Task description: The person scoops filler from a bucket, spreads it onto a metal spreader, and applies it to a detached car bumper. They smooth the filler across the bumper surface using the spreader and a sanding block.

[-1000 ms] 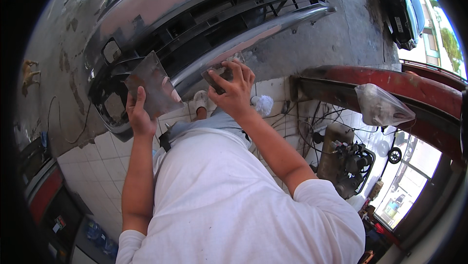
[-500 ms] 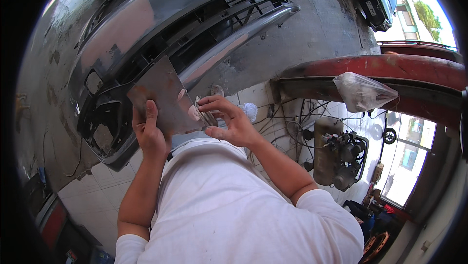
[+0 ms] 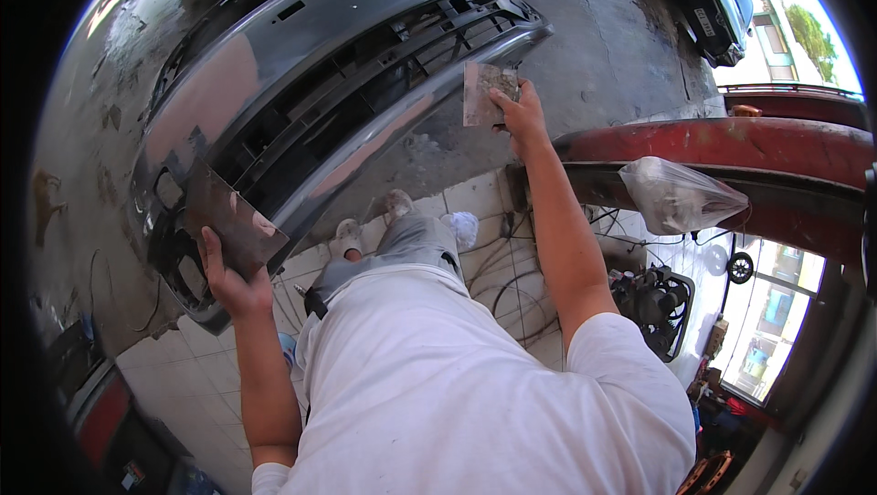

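Note:
A grey car bumper (image 3: 311,4) with pinkish filler patches (image 3: 206,98) stretches across in front of me. My left hand (image 3: 239,287) grips a flat metal plate (image 3: 219,221) over the bumper's near left end, its thumb side along the plate's edge. Pink putty (image 3: 263,224) sits at the plate's right corner. Out to the right, my right hand (image 3: 523,118) pinches a thin rectangular spreader (image 3: 478,93), smeared pinkish and grey, near the bumper's right end. I cannot tell whether the spreader touches the bumper.
A red beam (image 3: 694,139) runs along the right, with a filled plastic bag (image 3: 681,198) on it. Below stands an air compressor (image 3: 653,303); hoses (image 3: 516,299) lie coiled on the white tiles. A dark car part (image 3: 703,6) stands at the far right.
My right hand has moved from the plate up and right, carrying the spreader to the bumper's right end. My left hand has lowered leftward with the plate.

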`<action>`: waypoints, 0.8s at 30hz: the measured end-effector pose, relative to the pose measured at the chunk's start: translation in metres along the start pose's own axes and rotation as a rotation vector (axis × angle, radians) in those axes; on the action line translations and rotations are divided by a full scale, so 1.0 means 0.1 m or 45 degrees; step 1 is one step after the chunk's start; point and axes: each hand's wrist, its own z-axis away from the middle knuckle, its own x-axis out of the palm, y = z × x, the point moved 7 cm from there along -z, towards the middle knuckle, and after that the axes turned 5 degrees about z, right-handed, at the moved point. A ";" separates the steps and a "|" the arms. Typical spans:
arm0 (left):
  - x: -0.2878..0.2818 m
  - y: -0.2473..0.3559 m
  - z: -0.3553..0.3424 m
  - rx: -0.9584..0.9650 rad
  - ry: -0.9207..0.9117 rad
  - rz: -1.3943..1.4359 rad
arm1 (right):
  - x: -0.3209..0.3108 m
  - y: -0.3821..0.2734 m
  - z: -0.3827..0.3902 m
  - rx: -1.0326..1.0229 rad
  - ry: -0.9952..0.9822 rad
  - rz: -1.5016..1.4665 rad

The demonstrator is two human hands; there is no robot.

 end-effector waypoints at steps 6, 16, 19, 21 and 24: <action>0.08 0.09 0.26 0.152 0.152 -0.007 | 0.28 -0.06 -0.13 0.015 -0.149 0.323; -0.58 0.28 0.51 0.218 0.327 0.101 | 1.37 -0.12 1.11 -0.105 -0.429 0.498; -0.77 0.36 0.58 0.194 0.322 0.096 | 1.71 -0.10 1.48 -0.131 -0.452 0.507; -0.93 0.41 0.63 0.182 0.357 0.077 | 1.95 -0.06 1.70 -0.187 -0.457 0.507; -1.06 0.50 0.69 0.175 0.335 0.039 | 2.35 -0.05 2.13 -0.472 -0.421 0.580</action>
